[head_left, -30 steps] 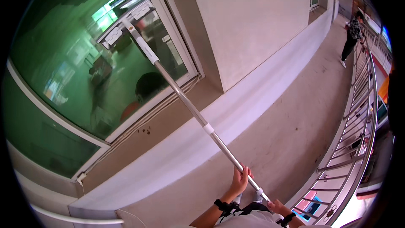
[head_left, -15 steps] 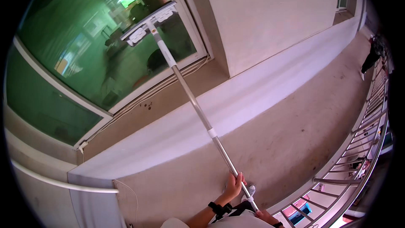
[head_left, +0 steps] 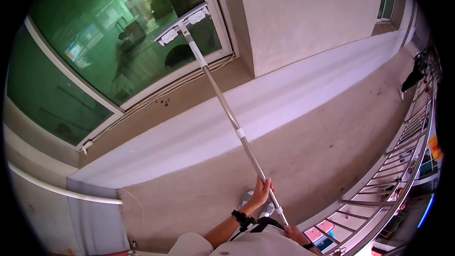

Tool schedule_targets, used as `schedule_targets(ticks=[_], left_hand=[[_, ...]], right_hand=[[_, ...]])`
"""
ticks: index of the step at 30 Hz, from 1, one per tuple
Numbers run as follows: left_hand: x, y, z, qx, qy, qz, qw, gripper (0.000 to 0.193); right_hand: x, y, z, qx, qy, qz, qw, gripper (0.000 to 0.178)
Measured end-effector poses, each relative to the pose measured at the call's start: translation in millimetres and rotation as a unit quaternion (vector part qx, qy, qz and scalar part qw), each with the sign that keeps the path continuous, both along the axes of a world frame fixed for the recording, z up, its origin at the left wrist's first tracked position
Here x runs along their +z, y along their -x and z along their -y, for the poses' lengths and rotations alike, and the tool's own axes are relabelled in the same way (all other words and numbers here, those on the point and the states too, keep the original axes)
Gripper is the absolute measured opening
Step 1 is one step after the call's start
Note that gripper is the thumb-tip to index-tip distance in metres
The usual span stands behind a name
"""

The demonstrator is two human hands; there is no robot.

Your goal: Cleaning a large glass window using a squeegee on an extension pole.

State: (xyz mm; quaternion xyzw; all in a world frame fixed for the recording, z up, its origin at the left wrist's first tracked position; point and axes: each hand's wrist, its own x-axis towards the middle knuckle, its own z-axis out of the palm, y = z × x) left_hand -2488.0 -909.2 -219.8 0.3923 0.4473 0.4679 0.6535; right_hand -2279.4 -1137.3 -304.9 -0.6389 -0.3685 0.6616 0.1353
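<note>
A window squeegee on a long silver telescopic pole [head_left: 222, 97] reaches up and away from me. Its grey head [head_left: 181, 24] with white clips lies against the green-tinted window pane [head_left: 102, 42], near the pane's right frame. Partway up the lower section, my left hand [head_left: 261, 192] is wrapped around the pole; a black band is on that wrist. My right hand [head_left: 295, 233] grips the pole's lower end, close to my body, its fingers partly hidden. Whether the head's whole edge touches the glass, I cannot tell.
A brown sill [head_left: 163, 102] with cables runs under the window, above a pale wall band [head_left: 294, 92]. A metal railing [head_left: 374, 194] curves along the right of the concrete walkway [head_left: 327, 156]. Far right, another person [head_left: 419, 71] stands by it. A white pipe [head_left: 61, 189] is at left.
The squeegee head has shifted right and slightly down over the glass, closer to the pane's lower right corner. Both hands keep their hold on the pole. My view has tilted a little.
</note>
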Motion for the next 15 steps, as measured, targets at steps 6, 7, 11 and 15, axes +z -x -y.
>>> schedule_targets(ticks=[6,7,11,15], left_hand=[[1.7,-6.9,-1.6,-0.057,-0.038,0.059,0.996,0.016],[2.1,-6.9,-1.1,-0.052,-0.040,0.059,0.996,0.015],[-2.2,-8.5,6.2,-0.044,-0.025,0.055,0.997,0.016],[-5.8,-2.5,10.7,-0.051,-0.022,0.047,0.997,0.018]], right_hand=[[-0.9,-24.9,9.1,-0.031,-0.029,0.039,0.998,0.049],[3.8,-27.0,9.1,-0.031,-0.025,0.026,0.999,0.050],[7.4,-27.7,15.4,-0.001,-0.001,0.043,0.999,0.050],[14.1,-19.5,21.1,-0.012,0.003,-0.005,1.000,0.053]])
